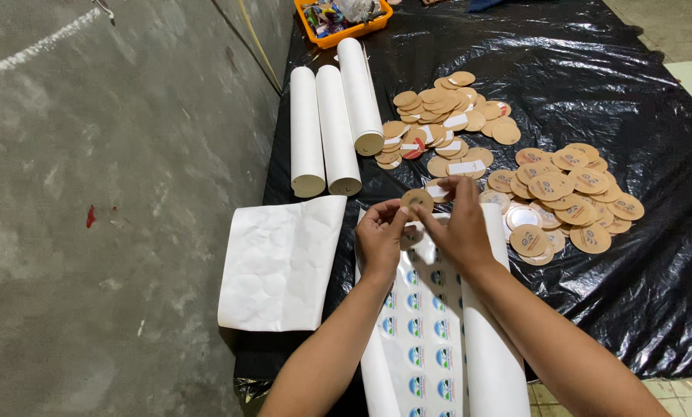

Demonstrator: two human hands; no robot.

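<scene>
left hand (380, 238) + right hand (460, 228): both pinching one round tan cardboard disc (417, 200) | below: curled white sticker sheet (427, 340) | right: disc piles (566, 197) on black plastic sheet (639, 116)

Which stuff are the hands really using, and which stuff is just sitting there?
In use:
- left hand and right hand, together holding one round brown disc
- sticker sheet lying under the hands
- pile of plain discs
- pile of printed discs

Just sitting there:
- three white rolls
- used white backing sheet
- orange tray
</scene>
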